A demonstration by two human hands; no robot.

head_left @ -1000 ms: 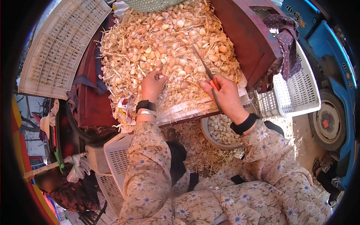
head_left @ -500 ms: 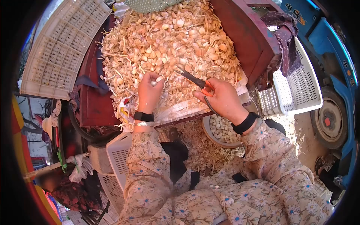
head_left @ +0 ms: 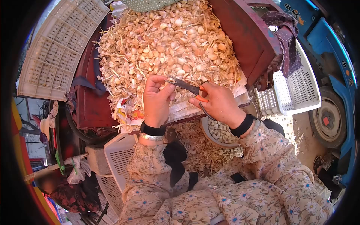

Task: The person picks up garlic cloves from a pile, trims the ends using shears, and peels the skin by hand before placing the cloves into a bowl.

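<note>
In my right hand [head_left: 221, 104] I grip a pair of scissors [head_left: 186, 86] with dark blades and orange on the handles. Their blades point left and their tips reach the fingertips of my left hand [head_left: 156, 101]. The left fingers are pinched together just in front of the garlic heap; the garlic clove seen in them a moment earlier is now mostly hidden by thumb and fingers. Loose garlic cloves [head_left: 180, 48] with dry skins and stalks fill a dark red bed beyond both hands. Below my right wrist stands a bowl of pale cloves [head_left: 221, 132].
A white plastic crate [head_left: 60, 48] leans at the upper left. Another white basket [head_left: 296, 88] is at the right, near a blue vehicle [head_left: 337, 60] and its wheel [head_left: 329, 118]. A further white crate [head_left: 118, 153] sits by my left arm. Husks [head_left: 198, 146] cover the ground.
My left hand has turned and moved right and slightly down to meet the scissors' tips. The scissors have shifted slightly left, and their blades are closer together.
</note>
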